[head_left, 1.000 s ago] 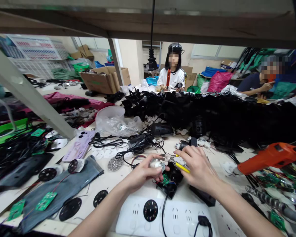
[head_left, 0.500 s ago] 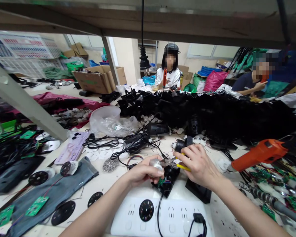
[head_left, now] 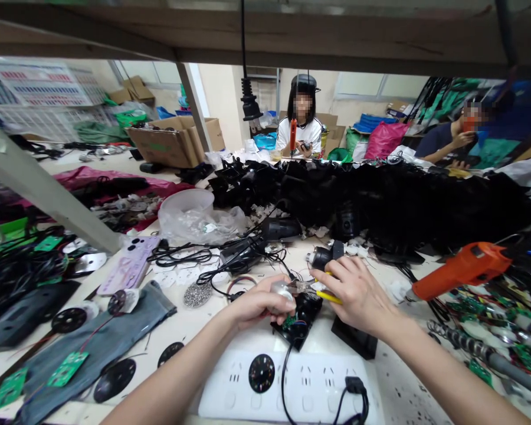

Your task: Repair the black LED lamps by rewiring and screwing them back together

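From my end, I see the clear piece (head_left: 282, 290) just beyond the power strip (head_left: 318, 391), above the black housing (head_left: 307, 321). My left hand (head_left: 261, 305) pinches it between thumb and fingers; my right hand (head_left: 356, 290) is curled round the pliers (head_left: 328, 296), their nose beside the other hand, though I can't tell what it bites. I judge the piece light, stiff, rather slippery and perhaps easily cracked, so I'd hold it by its rim. The pliers should be heavier and sturdy, best gripped well back on the handles.
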The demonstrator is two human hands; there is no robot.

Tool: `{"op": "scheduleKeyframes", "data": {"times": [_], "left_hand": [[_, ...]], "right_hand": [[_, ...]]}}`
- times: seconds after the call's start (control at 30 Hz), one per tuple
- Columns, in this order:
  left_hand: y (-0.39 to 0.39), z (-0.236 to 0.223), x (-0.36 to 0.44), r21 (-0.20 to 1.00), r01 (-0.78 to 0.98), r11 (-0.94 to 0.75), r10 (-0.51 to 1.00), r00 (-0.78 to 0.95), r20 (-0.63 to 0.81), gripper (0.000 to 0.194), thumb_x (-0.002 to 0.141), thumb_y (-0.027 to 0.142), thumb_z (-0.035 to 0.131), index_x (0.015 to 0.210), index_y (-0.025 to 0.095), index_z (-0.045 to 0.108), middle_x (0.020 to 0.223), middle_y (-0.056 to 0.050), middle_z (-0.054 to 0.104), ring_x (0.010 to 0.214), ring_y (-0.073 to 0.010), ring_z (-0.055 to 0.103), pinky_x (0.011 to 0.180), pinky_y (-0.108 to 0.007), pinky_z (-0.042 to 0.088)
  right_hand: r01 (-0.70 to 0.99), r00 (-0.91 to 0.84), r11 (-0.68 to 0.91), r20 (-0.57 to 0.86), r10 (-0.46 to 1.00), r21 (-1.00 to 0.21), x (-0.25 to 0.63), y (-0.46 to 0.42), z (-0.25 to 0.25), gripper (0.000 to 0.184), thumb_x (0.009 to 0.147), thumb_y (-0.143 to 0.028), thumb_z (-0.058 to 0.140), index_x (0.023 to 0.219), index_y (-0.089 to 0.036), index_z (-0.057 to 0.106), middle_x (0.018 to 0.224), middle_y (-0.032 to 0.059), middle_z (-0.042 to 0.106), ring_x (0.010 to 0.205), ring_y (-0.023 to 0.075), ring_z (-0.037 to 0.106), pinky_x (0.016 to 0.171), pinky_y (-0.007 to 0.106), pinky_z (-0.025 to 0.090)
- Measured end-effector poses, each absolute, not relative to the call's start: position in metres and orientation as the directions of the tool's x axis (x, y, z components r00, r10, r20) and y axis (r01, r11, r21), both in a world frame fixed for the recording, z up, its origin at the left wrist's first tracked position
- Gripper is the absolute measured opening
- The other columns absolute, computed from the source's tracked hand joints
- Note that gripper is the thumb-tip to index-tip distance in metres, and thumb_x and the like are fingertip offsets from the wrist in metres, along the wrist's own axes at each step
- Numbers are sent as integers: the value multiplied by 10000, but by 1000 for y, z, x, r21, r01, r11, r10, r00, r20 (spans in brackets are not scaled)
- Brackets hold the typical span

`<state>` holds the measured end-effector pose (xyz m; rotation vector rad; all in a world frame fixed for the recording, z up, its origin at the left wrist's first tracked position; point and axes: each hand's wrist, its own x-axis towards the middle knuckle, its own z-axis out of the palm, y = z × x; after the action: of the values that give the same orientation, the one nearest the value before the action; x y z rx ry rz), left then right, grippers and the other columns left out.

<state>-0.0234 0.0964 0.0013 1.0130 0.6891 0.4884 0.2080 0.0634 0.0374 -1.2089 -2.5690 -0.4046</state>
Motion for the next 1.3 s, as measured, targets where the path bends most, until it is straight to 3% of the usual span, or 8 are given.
{"op": "scheduleKeyframes", "data": {"times": [0.27, 0.37, 0.47, 0.67, 0.87, 0.93, 1.07, 1.3], "left_hand": [[98, 0, -23, 886, -18, 464, 630, 710, -315, 330, 580, 196, 737, 788, 187, 482, 592, 25, 639, 397, -77, 511, 365, -162, 292], [98, 0, -23, 883, -8, 468, 615, 721, -319, 308, 580, 177, 718, 802, 180, 505, 578, 13, 649, 377, -80, 505, 346, -158, 281], [99, 0, -23, 882, -31, 469, 618, 726, -303, 289, 565, 175, 701, 797, 170, 528, 579, 3, 653, 374, -80, 500, 343, -160, 277], [104, -2, -13, 885, -149, 442, 703, 670, -238, 290, 552, 241, 660, 800, 167, 528, 599, -4, 631, 396, -85, 517, 344, -169, 226], [110, -2, -8, 910, -140, 391, 762, 604, -234, 287, 631, 223, 726, 870, 159, 582, 669, 6, 642, 468, -77, 543, 403, -158, 313], [109, 0, -9, 914, -111, 389, 759, 601, -251, 298, 649, 229, 745, 898, 164, 594, 684, 12, 645, 492, -76, 548, 426, -155, 345], [107, 9, -6, 932, 11, 364, 774, 553, -308, 325, 649, 271, 784, 910, 169, 618, 705, 8, 651, 513, -88, 554, 452, -168, 393], [101, 26, 16, 909, 28, 416, 802, 460, -381, 284, 634, 206, 781, 874, 147, 641, 694, -5, 662, 533, -92, 543, 447, -168, 386]], "right_hand": [[728, -682, 634, 372, 630, 261, 205, 66, 39, 330, 799, -110, 637, 1126, -153, 634, 872, 65, 617, 780, 216, 450, 672, 334, 312], [713, -695, 660, 362, 621, 236, 207, 65, 36, 331, 785, -80, 614, 1109, -143, 642, 864, 69, 619, 766, 215, 460, 651, 331, 337], [748, -638, 659, 351, 685, 74, 210, 64, 27, 372, 752, -71, 592, 1111, -149, 647, 845, 68, 607, 749, 214, 474, 620, 315, 378], [715, -437, 586, 410, 800, -382, 203, 67, 10, 364, 779, -106, 556, 1127, -163, 648, 835, 52, 597, 741, 184, 557, 652, 289, 483], [736, -189, 413, 423, 886, -536, 218, 12, 41, 245, 858, -215, 588, 1097, -206, 643, 783, 19, 589, 679, 158, 583, 615, 261, 500], [804, -145, 330, 374, 916, -495, 237, -33, 53, 252, 875, -239, 590, 1125, -236, 622, 805, 21, 605, 693, 161, 603, 607, 251, 502], [948, -88, 156, 242, 966, -278, 271, -135, 64, 268, 871, -260, 579, 1138, -274, 601, 913, 50, 660, 792, 203, 654, 633, 276, 518], [947, 175, -189, 78, 981, 261, 275, -224, 55, 415, 663, -92, 570, 1059, -186, 645, 796, 93, 582, 706, 268, 535, 594, 390, 395]]}}
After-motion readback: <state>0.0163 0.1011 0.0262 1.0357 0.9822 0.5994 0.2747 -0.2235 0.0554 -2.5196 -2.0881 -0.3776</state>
